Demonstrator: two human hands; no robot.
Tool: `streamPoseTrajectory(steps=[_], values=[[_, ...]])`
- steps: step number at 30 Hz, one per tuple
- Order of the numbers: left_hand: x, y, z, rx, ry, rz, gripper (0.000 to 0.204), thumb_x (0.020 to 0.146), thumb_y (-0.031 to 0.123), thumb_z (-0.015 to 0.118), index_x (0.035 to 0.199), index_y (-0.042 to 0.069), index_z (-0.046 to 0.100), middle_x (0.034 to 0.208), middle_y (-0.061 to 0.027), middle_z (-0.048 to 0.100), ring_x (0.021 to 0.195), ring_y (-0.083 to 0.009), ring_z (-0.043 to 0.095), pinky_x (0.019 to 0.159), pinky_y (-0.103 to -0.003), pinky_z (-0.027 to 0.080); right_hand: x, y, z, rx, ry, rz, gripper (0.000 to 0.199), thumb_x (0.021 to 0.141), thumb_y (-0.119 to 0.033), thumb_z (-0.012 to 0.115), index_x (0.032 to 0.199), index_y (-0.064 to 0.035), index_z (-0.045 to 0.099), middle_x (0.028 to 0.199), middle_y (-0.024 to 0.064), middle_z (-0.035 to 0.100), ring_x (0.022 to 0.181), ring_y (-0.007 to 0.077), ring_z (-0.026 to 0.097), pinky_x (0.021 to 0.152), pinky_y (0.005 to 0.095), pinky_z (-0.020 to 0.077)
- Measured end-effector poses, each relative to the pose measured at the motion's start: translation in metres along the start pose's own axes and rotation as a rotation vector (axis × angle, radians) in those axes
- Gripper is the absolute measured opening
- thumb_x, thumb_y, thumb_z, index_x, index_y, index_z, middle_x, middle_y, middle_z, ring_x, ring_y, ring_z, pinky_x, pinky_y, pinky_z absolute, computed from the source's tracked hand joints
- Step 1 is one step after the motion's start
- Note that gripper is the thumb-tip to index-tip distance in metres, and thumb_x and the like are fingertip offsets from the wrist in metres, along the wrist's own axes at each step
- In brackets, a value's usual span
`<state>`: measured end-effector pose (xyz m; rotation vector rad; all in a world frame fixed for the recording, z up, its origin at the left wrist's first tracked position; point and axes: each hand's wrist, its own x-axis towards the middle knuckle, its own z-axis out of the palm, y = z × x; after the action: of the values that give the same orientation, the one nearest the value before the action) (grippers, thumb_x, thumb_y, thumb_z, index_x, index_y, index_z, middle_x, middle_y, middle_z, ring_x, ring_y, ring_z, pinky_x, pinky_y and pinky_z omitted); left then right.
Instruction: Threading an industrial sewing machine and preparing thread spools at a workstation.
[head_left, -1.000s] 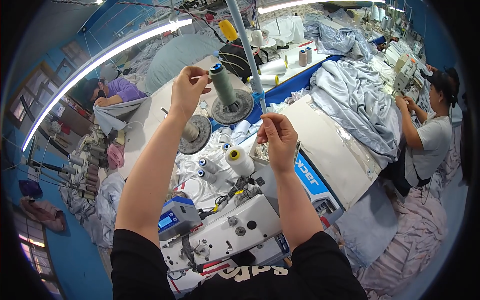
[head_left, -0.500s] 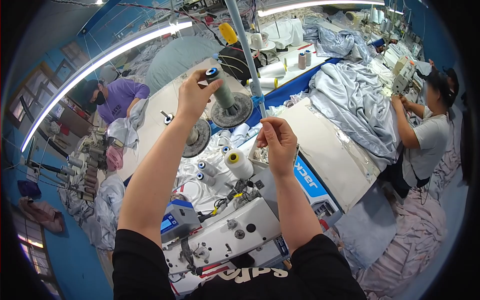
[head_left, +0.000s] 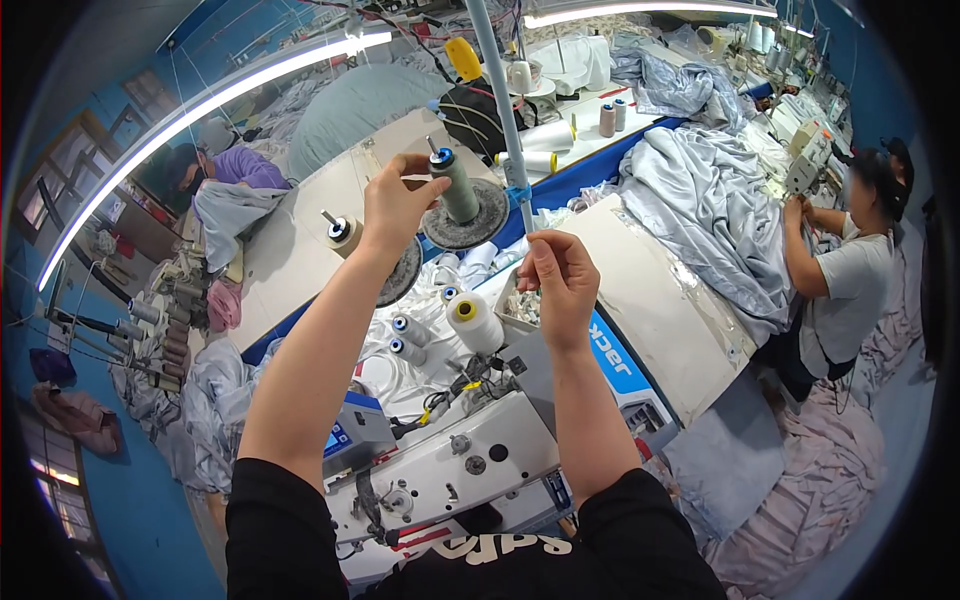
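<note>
My left hand [head_left: 398, 205] is closed around the upper part of a grey-green thread spool [head_left: 459, 195] with a blue top. A metal spindle pokes up through the spool, whose base is at a dark round disc [head_left: 483, 222]. To the right, beside a pale blue pole [head_left: 515, 150], my right hand [head_left: 562, 280] holds its thumb and fingertips pinched together. Anything between those fingertips is too fine to make out. Left of the spool, a cream thread cone [head_left: 343, 232] sits on another spindle, partly behind my left forearm.
Below my hands lies a white sewing machine [head_left: 440, 465] with a control box [head_left: 355, 435]. White thread cones [head_left: 475, 325] stand among pale cloth behind it. One person [head_left: 245, 172] works at the left, another [head_left: 855, 260] at the right beside heaped grey fabric [head_left: 700, 220].
My left hand has brought the spool down along the spindle, and the spindle tip now sticks out above it. My right hand stays pinched near the pole. The person at left has leaned lower over cloth.
</note>
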<state>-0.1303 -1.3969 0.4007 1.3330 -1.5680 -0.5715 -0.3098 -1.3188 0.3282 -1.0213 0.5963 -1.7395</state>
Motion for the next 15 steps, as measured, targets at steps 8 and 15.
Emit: streamPoseTrajectory(steps=[8, 15], values=[[0.002, -0.009, -0.007, -0.071, 0.001, -0.127, 0.019, 0.082, 0.009, 0.064, 0.095, -0.004, 0.061, 0.083, -0.0078, 0.063, 0.07, -0.0112, 0.06, 0.06, -0.023, 0.053, -0.001, -0.002, 0.0, -0.008, 0.0, 0.004, 0.017, 0.091, -0.016, 0.054, 0.097, -0.0008, 0.057, 0.066, 0.0022, 0.054, 0.054, 0.0064, 0.049, 0.052, 0.0187, 0.0405], [-0.002, -0.007, -0.013, -0.086, -0.033, -0.062, 0.014, 0.086, 0.01, 0.056, 0.095, -0.002, 0.057, 0.088, -0.0063, 0.059, 0.079, -0.0104, 0.057, 0.066, -0.024, 0.052, -0.001, 0.0, 0.0, -0.016, -0.012, -0.006, 0.016, 0.091, -0.015, 0.054, 0.097, -0.0009, 0.057, 0.066, 0.0022, 0.054, 0.054, 0.0065, 0.048, 0.052, 0.0187, 0.04]])
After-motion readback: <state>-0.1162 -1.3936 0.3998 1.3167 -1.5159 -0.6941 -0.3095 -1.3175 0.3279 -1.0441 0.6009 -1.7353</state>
